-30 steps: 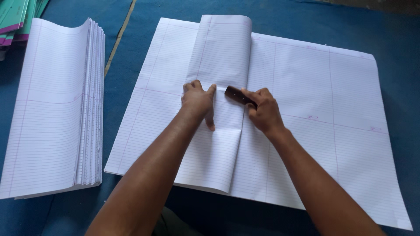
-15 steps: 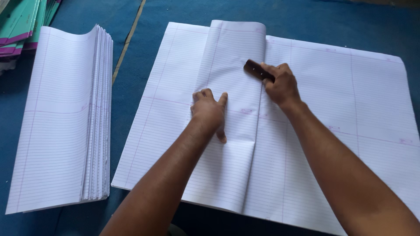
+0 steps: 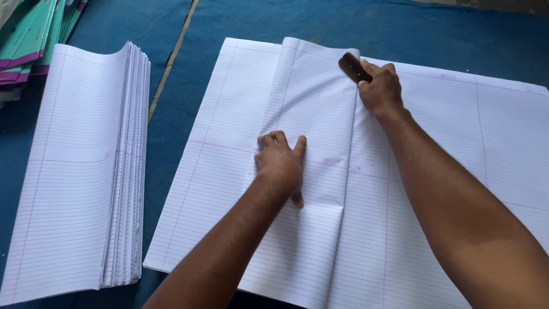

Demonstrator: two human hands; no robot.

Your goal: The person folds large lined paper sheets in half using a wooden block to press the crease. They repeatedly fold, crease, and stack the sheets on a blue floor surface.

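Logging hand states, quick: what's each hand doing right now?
Left hand: open, pressing flat on the folded ruled sheet.
Right hand: closed on a dark brown creasing block.

Most of the dark brown creasing tool (image 3: pixel 350 66) is covered by the right hand (image 3: pixel 379 90). The large ruled sheets (image 3: pixel 434 143) are cut off at the right and bottom edges. The green-covered books (image 3: pixel 34 40) are clipped by the top-left corner. The printed marks are too small to be read.
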